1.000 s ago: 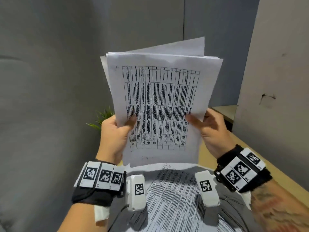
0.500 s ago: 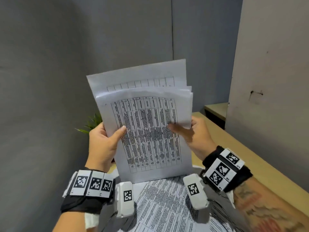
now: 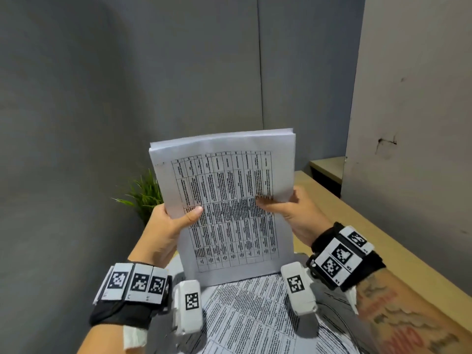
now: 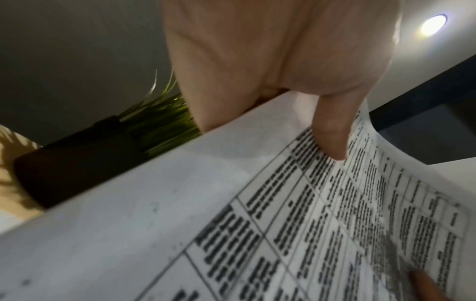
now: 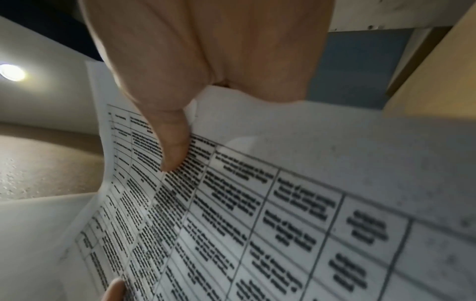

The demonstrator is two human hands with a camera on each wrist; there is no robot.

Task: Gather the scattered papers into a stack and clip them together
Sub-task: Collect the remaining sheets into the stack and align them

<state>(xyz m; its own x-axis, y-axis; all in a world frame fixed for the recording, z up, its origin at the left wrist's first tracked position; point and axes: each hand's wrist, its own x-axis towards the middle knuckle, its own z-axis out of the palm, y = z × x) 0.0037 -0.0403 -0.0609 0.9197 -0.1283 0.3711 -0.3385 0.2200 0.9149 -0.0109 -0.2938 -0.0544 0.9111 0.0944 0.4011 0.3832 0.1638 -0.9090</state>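
Left hand (image 3: 167, 227): grips the left edge of the stack of papers (image 3: 227, 208), thumb (image 4: 328, 134) laid across the printed face, remaining fingers hidden behind the sheets.

Right hand (image 3: 291, 213): grips the right edge of the same stack at about the same height, thumb (image 5: 172, 146) pressed on the front sheet, other fingers behind and out of sight.

Stack of papers: held upright between both hands, long axis near vertical, top leaning slightly left; printed face turned toward the wearer. Lower edge stands on or just above another printed sheet (image 3: 255, 318); contact cannot be told. Top edges nearly flush, with a few sheets standing slightly proud at the rear.

Writing: front sheet carries a ruled table in black print, text running sideways up the columns; too blurred to read in every view. The lower sheet shows similar tabular print, also unreadable.

Wrist bands (image 3: 132, 282): black, bearing square black-and-white coded markers, one set on each wrist.

Surroundings: wooden table (image 3: 383, 241) to the right; green grass-like plant (image 3: 144, 194) in a dark pot (image 4: 77, 160) far left, behind the left hand; grey panel wall (image 3: 153, 85) beyond.
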